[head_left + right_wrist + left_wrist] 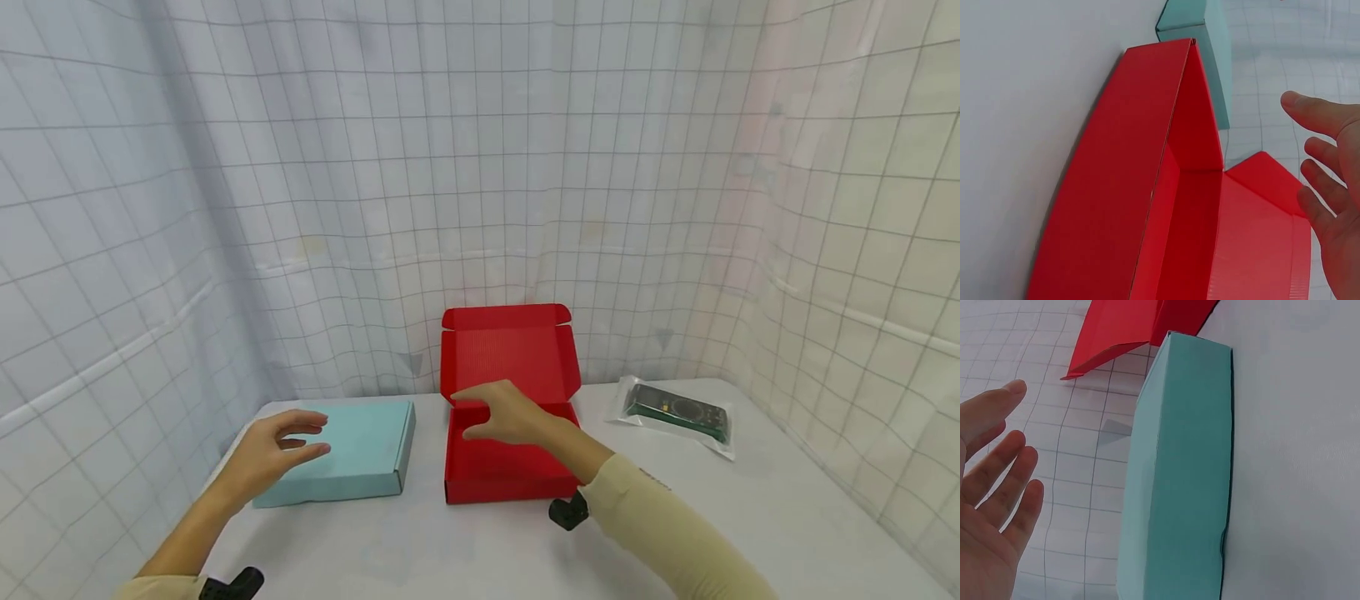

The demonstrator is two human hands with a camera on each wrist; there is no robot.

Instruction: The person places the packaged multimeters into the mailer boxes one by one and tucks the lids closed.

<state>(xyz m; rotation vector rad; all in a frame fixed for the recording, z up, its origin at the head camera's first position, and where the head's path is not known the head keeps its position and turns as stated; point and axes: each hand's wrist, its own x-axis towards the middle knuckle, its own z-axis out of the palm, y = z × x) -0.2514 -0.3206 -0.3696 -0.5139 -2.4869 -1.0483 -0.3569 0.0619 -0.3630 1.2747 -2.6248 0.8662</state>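
Red box (510, 467) sits on the white table (787, 517), lid flap standing upright at its far side; taken as landmark. Inside appears bare in the right wrist view.

Right hand (504, 414) hovers over the red box's open tray, above its far-left part. Fingers relaxed and slightly spread, thumb apart, gripping nothing. No contact with the box walls visible in the right wrist view.

Light blue box (348, 450), lid down, lies just left of the red box, a narrow gap between them. Left hand (272, 454) hangs over the blue box's left edge, fingers loosely extended, palm facing it, holding nothing. Contact cannot be told.

Bagged dark device (677, 411) in clear plastic lies right of the red box, well apart from it, near the table's far right corner.
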